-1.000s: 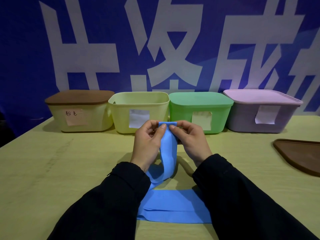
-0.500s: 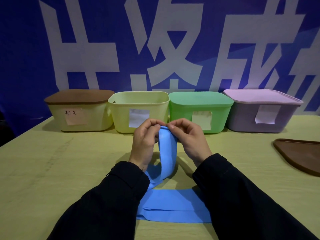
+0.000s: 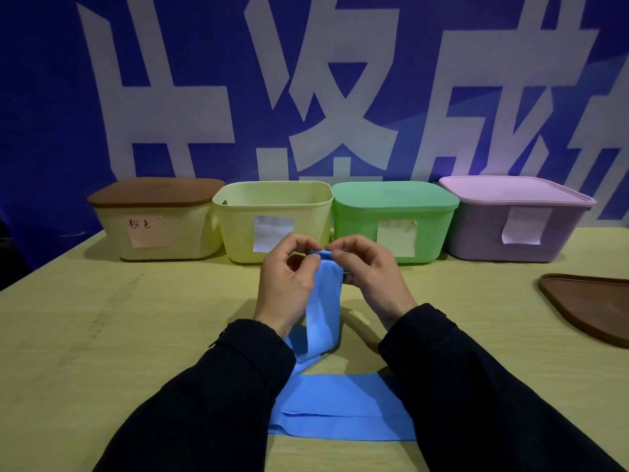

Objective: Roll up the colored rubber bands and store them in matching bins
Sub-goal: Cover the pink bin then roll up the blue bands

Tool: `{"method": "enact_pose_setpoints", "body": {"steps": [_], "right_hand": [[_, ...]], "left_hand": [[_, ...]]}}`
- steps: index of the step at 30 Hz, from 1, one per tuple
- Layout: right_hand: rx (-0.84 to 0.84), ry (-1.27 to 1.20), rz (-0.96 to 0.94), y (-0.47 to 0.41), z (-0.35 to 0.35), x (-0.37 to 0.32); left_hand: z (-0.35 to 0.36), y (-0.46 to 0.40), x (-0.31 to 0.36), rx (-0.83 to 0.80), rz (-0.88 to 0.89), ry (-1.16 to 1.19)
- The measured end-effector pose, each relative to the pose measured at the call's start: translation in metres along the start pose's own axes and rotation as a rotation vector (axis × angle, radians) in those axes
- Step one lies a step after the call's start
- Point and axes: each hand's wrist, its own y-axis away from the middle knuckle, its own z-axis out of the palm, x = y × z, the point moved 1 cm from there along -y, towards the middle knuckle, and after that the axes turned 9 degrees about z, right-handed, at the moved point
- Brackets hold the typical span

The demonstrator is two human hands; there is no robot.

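A long blue rubber band [image 3: 323, 311] rises from a folded pile on the table up to my hands. My left hand [image 3: 286, 281] and my right hand [image 3: 371, 274] both pinch its top end, where a small roll has formed between my fingertips. Behind my hands stand four bins in a row: a cream bin with a brown lid [image 3: 153, 226], an open yellow-green bin [image 3: 272, 212], a green lidded bin [image 3: 394, 216] and a purple lidded bin [image 3: 517, 219]. Each carries a paper label on its front.
A loose brown lid [image 3: 592, 304] lies on the yellow table [image 3: 102, 335] at the right edge. A blue banner with large white characters [image 3: 323, 97] hangs behind the bins. My dark sleeves cover the near part of the table.
The flat top end of the band has been turned over into a small roll between my fingertips. My hands stayed in about the same place.
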Motion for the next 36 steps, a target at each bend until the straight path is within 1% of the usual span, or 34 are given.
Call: {"method": "enact_pose_setpoints", "body": {"steps": [5,9,14,18,21,24,28,33,36], "right_hand": [[0.018,0.004,0.0,-0.001,0.0008,0.0018],[0.012,0.029,-0.042,-0.0011,-0.0024,0.0006],[0.004,-0.022,0.029,-0.0011,-0.0012,0.0008],[0.025,0.022,0.014,-0.0013,-0.0022,0.0014],[0.024,0.006,-0.001,-0.0011,-0.0018,-0.0001],[0.026,0.016,-0.012,-0.0009,-0.0006,0.0005],[0.029,-0.019,0.02,-0.0005,-0.0008,0.0009],[0.051,0.005,-0.023,-0.0022,-0.0024,0.0009],[0.036,-0.008,-0.042,-0.0017,-0.0015,0.0001]], "left_hand": [[-0.0006,0.0017,0.0027,0.005,0.024,0.015],[0.0009,0.0013,0.0025,0.01,0.018,-0.006],[0.0005,0.0004,0.0023,0.024,0.014,0.009],[-0.0004,-0.0002,0.0035,0.027,-0.034,0.091],[-0.0003,-0.0006,0.0023,0.018,-0.056,0.047],[-0.0007,-0.001,0.0012,0.006,-0.022,0.019],[-0.002,-0.0015,0.0019,0.009,-0.007,0.025],[-0.0007,-0.0001,0.0031,-0.009,-0.02,0.042],[-0.0009,0.0005,0.0039,0.012,-0.054,0.077]]}}
